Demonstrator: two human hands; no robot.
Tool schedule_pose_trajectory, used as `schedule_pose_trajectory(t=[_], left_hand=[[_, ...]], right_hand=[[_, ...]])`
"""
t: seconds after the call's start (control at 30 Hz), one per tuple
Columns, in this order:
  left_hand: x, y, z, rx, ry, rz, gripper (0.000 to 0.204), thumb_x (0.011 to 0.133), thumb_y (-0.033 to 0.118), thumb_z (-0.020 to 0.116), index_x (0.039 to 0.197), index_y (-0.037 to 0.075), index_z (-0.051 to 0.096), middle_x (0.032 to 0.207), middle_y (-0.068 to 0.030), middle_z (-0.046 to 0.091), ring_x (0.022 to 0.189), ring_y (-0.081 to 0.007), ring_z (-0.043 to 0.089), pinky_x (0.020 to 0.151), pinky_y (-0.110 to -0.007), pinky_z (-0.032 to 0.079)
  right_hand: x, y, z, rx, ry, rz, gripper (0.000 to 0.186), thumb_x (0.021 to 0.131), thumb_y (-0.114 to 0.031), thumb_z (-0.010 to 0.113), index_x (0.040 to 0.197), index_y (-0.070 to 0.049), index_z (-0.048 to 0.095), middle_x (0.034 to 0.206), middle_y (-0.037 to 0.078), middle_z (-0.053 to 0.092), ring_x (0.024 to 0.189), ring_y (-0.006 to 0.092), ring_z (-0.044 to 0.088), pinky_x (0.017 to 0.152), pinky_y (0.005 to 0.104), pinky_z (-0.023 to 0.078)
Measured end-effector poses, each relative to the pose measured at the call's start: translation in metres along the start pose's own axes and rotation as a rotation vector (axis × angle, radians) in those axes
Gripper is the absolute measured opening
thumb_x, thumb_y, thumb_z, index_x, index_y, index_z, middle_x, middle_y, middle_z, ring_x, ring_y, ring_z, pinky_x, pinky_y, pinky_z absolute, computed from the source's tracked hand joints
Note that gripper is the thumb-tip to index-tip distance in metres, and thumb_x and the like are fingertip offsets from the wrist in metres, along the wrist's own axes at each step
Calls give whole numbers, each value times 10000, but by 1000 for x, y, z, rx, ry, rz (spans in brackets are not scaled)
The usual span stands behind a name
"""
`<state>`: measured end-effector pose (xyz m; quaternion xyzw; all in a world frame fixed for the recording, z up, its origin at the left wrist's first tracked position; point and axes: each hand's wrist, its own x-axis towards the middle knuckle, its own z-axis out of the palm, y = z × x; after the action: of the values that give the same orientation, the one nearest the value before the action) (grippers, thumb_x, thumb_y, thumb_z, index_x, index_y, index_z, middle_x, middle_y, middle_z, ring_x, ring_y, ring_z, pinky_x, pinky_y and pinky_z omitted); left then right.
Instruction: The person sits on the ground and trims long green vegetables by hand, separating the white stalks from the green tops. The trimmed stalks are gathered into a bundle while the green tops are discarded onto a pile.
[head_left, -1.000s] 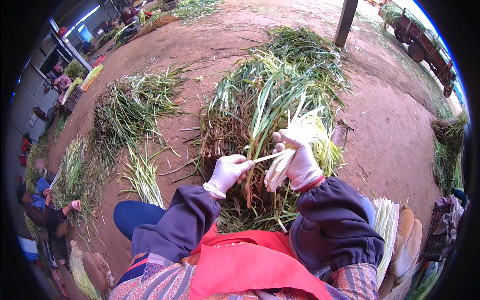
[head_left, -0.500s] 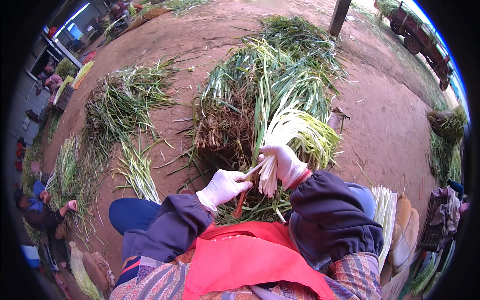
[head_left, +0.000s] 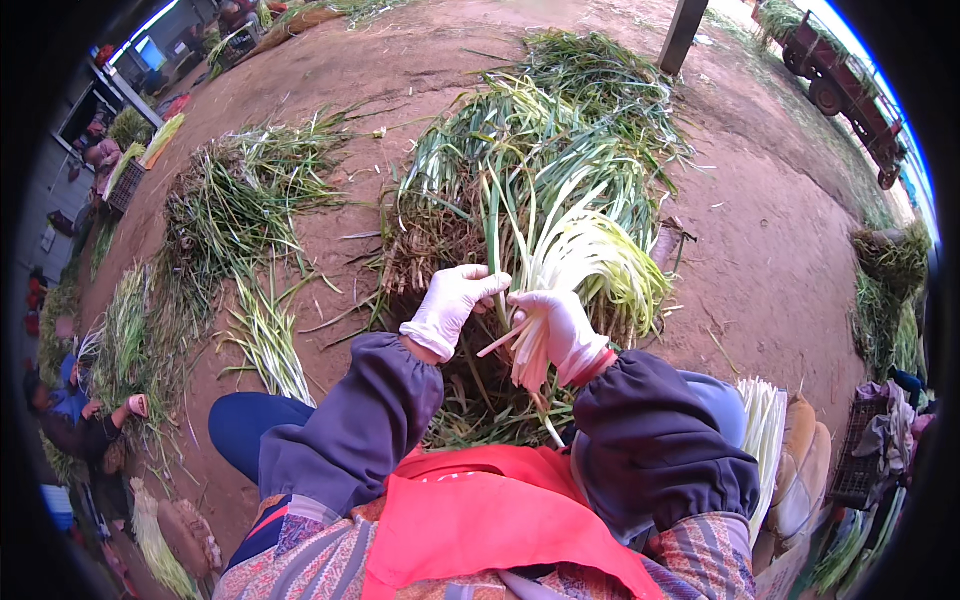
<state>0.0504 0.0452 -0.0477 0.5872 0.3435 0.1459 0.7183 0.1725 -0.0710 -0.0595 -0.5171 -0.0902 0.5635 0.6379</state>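
My right hand point(head_left: 560, 325), in a white glove, is closed around a bunch of leek-like stalks point(head_left: 532, 352). Their pale cut ends point down toward me, and the yellow-green leaves point(head_left: 615, 255) arch away over the pile. One stalk end sticks out to the left of the others. Just left of it, my gloved left hand point(head_left: 455, 305) pinches a green leaf point(head_left: 493, 225) that stands up from between its fingertips. Both hands are close together over the near edge of a heap of untrimmed stalks point(head_left: 450, 190) with brown roots.
Another green heap point(head_left: 245, 200) lies to the left, with a small pale bundle point(head_left: 272, 345) nearer me. White stalks point(head_left: 762, 430) are stacked by my right knee. A co-worker point(head_left: 85, 420) sits at far left. A post point(head_left: 682, 35) and a loaded red trailer point(head_left: 840, 75) stand beyond.
My left hand has moved up and away from the stalks' lower ends and now pinches a green leaf higher up. My right hand still holds the bunch, in nearly the same place.
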Motion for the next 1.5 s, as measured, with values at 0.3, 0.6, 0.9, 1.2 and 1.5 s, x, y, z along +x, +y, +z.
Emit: schedule_pose_trajectory(t=[0.3,0.6,0.9,1.2,1.5], left_hand=[[-7,-11,12,183,147,152,199,875,163,649,981,-1,686,721,7,631,595,-38,509,558,-203,426],[-16,-15,3,-167,103,-24,209,904,208,617,991,20,644,709,16,614,599,-42,541,548,-194,430],[-22,-22,9,-345,99,-100,166,906,208,602,910,44,629,750,7,622,577,-41,532,534,-190,413],[-15,-35,0,-406,-93,-527,387,926,452,516,806,88,571,565,29,448,393,-105,374,394,-270,301],[-1,-22,16,-21,-55,-328,311,870,306,635,745,24,667,630,-20,612,487,-114,524,465,-264,412]], right_hand=[[-3,9,7,8,-66,-16,134,797,-37,601,921,14,599,758,62,610,625,172,599,596,289,502],[0,11,5,37,-10,-7,182,772,-62,620,920,42,600,732,72,601,594,160,581,560,269,491],[-4,6,2,32,45,27,128,765,-40,617,874,27,607,718,65,590,587,153,560,563,277,470],[-12,-5,2,324,-176,-90,659,767,-26,581,1381,-89,351,887,82,582,644,149,542,623,309,484],[-21,-14,10,268,-196,-155,781,748,-47,564,1452,-130,236,867,67,539,663,145,500,656,289,452]])
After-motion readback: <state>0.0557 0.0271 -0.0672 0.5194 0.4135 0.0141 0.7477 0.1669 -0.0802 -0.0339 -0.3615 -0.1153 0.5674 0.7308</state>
